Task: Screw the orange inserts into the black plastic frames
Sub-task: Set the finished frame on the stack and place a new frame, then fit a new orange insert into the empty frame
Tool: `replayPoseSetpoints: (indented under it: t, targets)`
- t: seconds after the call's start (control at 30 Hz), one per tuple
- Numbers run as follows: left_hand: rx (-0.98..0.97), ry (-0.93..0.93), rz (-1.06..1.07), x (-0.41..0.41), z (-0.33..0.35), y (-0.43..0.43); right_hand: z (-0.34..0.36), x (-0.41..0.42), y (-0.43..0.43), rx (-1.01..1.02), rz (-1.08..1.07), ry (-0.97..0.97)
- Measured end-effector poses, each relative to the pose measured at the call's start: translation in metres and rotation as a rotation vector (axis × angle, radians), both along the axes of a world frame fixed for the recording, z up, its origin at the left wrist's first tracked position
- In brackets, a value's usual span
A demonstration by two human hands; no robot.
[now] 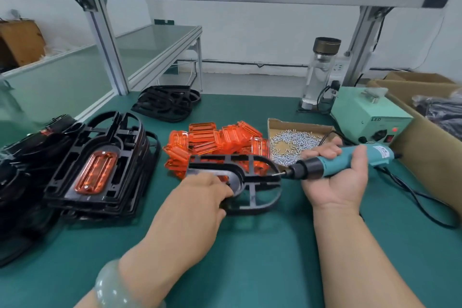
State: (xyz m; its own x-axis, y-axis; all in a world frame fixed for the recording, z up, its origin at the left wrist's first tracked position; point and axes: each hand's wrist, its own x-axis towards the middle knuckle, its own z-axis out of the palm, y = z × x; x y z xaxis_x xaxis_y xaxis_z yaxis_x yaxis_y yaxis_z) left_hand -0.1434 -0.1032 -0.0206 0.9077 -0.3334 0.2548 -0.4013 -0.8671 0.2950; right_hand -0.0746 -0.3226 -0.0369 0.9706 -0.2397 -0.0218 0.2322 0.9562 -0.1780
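Steadying hand: left hand (200,197), fingers curled round a black frame (225,159) tilted up off the green table (262,257).
Driving hand: right hand (335,182), palm up, wrapped round a teal electric screwdriver (346,157); bit at the frame's right edge.
Fitted insert: orange, mostly hidden behind the left fingers.
Loose inserts (220,140): orange pile just behind the frame.
Screws (292,142): in a cardboard tray (300,124) beside the pile.
Frame stack (82,157): at left, with an orange insert on top.

Frame (252,184): black plastic, semi-gloss. Inserts (220,140): translucent orange plastic, glossy. Screws (292,141): bright metal. Mat (250,257): matt green. Tray (297,124): cardboard.
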Motion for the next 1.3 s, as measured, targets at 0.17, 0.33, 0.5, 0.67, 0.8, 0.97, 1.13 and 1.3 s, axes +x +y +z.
replayPoseSetpoints:
  t: [0.17,0.33,0.5,0.67,0.8,0.97,1.13,1.3]
  targets:
    - [0.113,0.045,-0.070,-0.025,-0.003,-0.003,-0.001,-0.001,0.001,-0.009,-0.019,0.019]
    - [0.114,0.136,-0.065,-0.030,-0.016,-0.008,-0.003,-0.001,0.003,-0.044,-0.014,0.025]
    - [0.128,0.157,-0.049,-0.027,-0.015,-0.008,-0.001,-0.003,0.005,-0.076,-0.021,0.031]
    - [0.086,0.192,-0.055,-0.026,-0.002,-0.004,0.000,-0.005,0.006,-0.071,-0.030,0.042]
    - [-0.077,0.138,0.058,0.000,0.013,0.003,-0.001,-0.004,0.006,-0.067,-0.027,0.044]
    - [-0.156,0.102,0.233,0.055,0.016,0.001,-0.001,-0.002,0.007,-0.100,-0.028,0.038]
    - [0.120,0.230,0.202,0.094,0.004,-0.003,-0.002,0.000,0.008,-0.108,-0.027,0.050]
    - [0.349,0.333,0.126,0.108,0.004,-0.011,-0.002,0.001,0.008,-0.114,-0.023,0.052]
